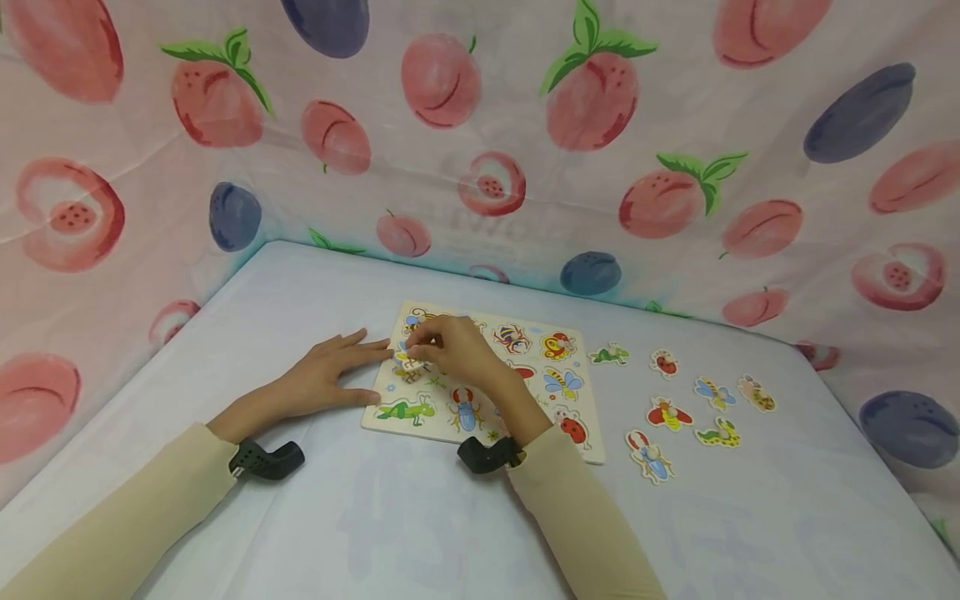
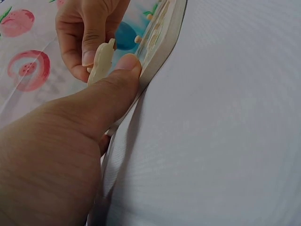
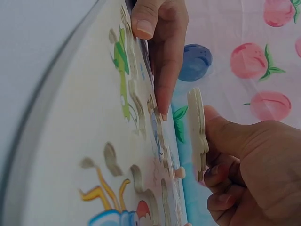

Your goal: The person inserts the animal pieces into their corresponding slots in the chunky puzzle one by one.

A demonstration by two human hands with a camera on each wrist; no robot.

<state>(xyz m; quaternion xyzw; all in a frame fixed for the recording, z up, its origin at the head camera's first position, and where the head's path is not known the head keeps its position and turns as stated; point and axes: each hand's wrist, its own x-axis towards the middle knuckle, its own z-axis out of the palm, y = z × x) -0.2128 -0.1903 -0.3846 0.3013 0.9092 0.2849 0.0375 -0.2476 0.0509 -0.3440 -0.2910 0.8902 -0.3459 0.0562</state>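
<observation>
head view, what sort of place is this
Probably an indoor tabletop play or filming corner, though the wider room is out of view: a white tabletop, fruit-print cloth hung around it, and a bug puzzle board with loose pieces beside it.

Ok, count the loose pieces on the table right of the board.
7: grasshopper and ladybug at the back; red-winged bug, blue-winged bug and brownish bug across the middle; caterpillar and blue beetle in front. None looks hidden.
</observation>
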